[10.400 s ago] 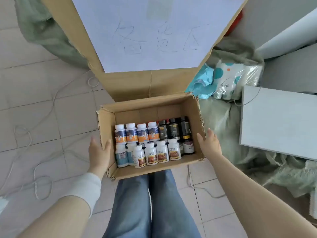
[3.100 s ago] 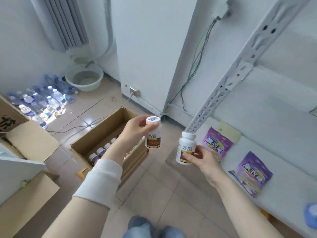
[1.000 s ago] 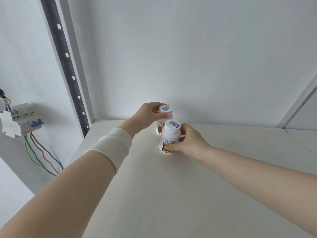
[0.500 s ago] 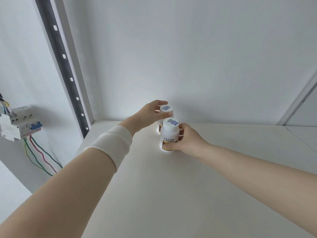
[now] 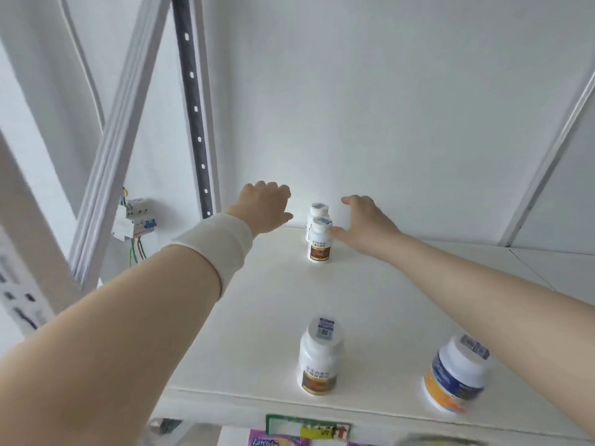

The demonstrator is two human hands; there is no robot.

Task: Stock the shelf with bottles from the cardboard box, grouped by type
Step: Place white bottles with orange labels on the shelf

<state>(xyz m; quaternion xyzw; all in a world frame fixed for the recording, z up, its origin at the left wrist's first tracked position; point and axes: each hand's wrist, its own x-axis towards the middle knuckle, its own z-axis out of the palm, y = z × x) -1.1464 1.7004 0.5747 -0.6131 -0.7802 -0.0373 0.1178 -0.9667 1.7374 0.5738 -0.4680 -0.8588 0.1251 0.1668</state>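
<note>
- A breaker box (image 5: 135, 218) is fixed to the wall at far left, with red and green wires (image 5: 136, 252) hanging below it.
- A white slanted brace (image 5: 119, 130) and a dark perforated upright (image 5: 193, 101) frame the left end of the shelf (image 5: 264, 333).
- The left hand (image 5: 265, 206) is raised over the back left of the shelf, fingers loosely curled and empty; it is clear of the bottles. A white cuff (image 5: 219, 249) covers the wrist.
- Two white bottles stand upright near the back wall, one directly behind the other and touching or nearly so: the rear bottle (image 5: 317, 210) is largely hidden, the front bottle (image 5: 320, 241) shows a brown-and-orange label.
- The right hand (image 5: 367, 223) is spread open and holds nothing; a fingertip lies just beside the front bottle's cap, and whether it touches cannot be told.
- A third white bottle (image 5: 318, 357) of the same label type stands alone near the shelf's front edge, well apart from the back pair.
- A wider bottle with a blue and orange label (image 5: 455, 378) stands to its right at the front edge, partly behind the right forearm.
- Below the shelf edge, a green-framed price tag (image 5: 307, 429) and a purple packet (image 5: 277, 441) are partly visible.
- The cardboard box is out of view.
</note>
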